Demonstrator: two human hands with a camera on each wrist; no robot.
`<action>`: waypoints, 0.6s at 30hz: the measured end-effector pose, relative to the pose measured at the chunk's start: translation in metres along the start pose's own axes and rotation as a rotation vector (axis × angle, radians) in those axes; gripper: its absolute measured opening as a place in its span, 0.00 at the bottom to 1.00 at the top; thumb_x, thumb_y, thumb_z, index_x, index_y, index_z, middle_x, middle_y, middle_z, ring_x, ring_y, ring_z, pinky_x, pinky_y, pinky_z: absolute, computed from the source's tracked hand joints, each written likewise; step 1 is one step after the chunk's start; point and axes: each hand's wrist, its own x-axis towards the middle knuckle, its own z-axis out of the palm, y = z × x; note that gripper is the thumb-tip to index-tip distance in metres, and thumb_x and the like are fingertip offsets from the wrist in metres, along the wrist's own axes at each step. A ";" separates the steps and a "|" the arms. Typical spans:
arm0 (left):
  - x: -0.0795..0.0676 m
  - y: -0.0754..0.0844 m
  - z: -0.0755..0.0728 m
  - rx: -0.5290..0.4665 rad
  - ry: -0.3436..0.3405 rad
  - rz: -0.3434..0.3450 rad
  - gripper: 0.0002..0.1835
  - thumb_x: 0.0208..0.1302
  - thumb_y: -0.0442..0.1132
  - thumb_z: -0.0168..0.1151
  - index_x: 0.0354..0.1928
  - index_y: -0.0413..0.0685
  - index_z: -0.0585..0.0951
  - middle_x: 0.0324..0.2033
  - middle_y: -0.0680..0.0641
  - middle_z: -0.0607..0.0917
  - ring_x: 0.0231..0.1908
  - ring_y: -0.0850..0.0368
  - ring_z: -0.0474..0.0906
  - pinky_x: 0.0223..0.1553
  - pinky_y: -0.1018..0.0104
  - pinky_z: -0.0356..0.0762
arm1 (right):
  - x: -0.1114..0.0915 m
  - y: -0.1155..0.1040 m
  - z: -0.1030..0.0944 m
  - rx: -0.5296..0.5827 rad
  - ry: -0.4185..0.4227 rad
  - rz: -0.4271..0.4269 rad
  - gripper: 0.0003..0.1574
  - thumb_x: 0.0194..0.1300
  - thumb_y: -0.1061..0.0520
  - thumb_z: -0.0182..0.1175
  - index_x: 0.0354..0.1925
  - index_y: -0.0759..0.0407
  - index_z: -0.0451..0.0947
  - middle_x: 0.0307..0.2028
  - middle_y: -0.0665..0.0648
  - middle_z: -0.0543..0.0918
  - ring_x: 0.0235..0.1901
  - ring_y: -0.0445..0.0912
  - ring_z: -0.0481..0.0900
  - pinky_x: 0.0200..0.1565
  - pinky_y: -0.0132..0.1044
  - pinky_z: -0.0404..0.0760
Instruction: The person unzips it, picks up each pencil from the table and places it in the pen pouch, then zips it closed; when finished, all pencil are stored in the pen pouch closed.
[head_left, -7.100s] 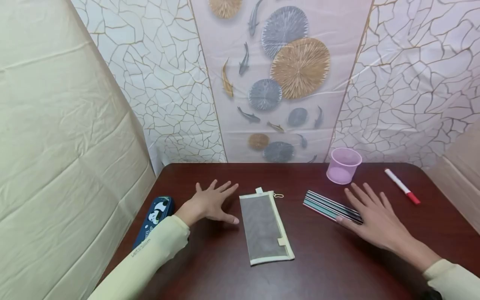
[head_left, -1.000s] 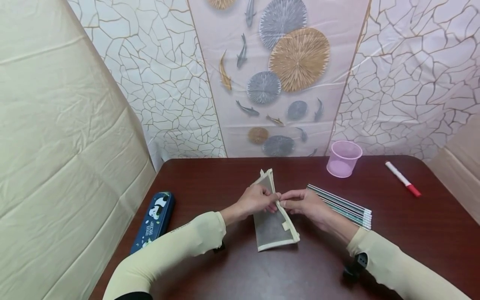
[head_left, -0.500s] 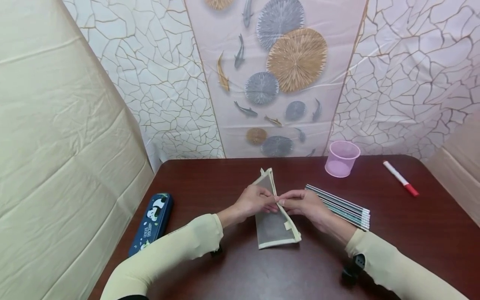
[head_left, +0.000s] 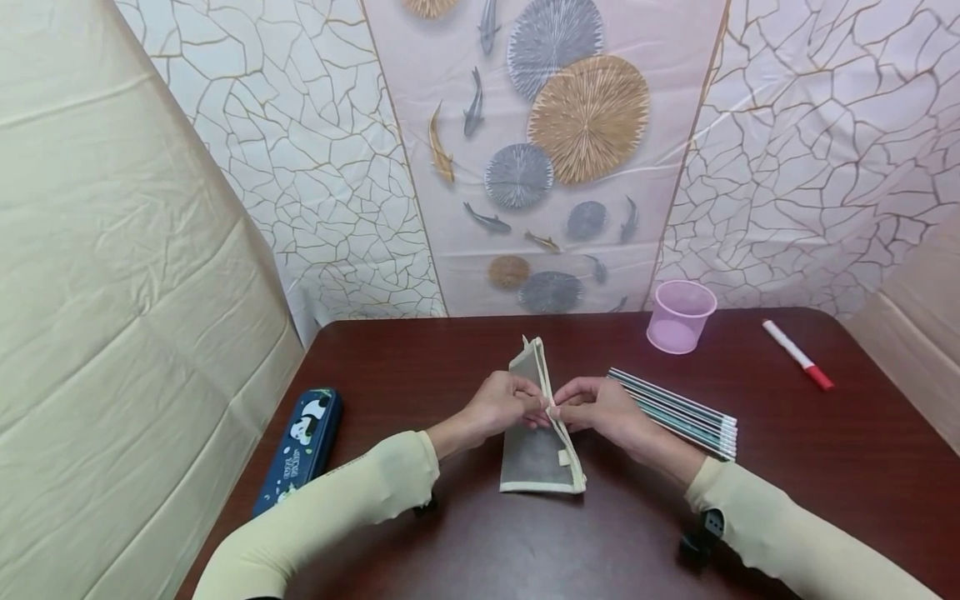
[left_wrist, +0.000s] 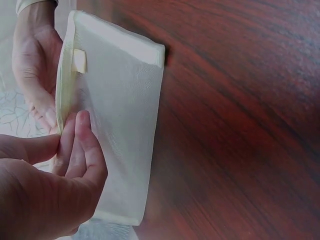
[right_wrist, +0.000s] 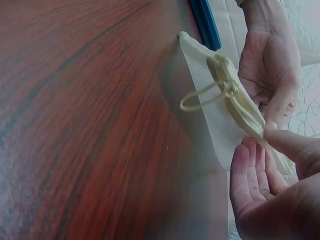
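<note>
A grey mesh zipper pouch [head_left: 525, 462] with cream edging stands raised on its side over the table, its zipper edge upward. My left hand [head_left: 504, 406] pinches that edge near its middle, thumb against fingertips. Close beside it, my right hand [head_left: 603, 411] pinches the same zipper edge from the other side. In the left wrist view, the mesh side of the pouch [left_wrist: 122, 105] hangs below the fingers, and a small cream tab [left_wrist: 79, 60] shows near one end. A cord loop [right_wrist: 202, 104] hangs from the zipper's end in the right wrist view.
Several striped pencils [head_left: 678, 412] lie together behind my right wrist. At the back right stands a pink cup [head_left: 681, 317], with a red-capped white marker [head_left: 797, 354] farther right. A blue panda pencil case [head_left: 298, 450] lies at the left edge of the dark red table [head_left: 495, 550].
Earlier both hands were spread apart with the pouch lying flat; now both pinch its zipper edge. Over the last half second the pouch's near end has swung slightly left.
</note>
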 end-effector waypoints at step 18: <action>-0.026 0.033 -0.025 0.333 0.118 0.046 0.06 0.62 0.35 0.69 0.32 0.43 0.79 0.20 0.48 0.90 0.27 0.45 0.92 0.30 0.54 0.92 | 0.000 0.005 -0.013 -0.146 0.098 -0.061 0.15 0.64 0.66 0.67 0.47 0.73 0.78 0.37 0.68 0.89 0.30 0.45 0.87 0.35 0.46 0.93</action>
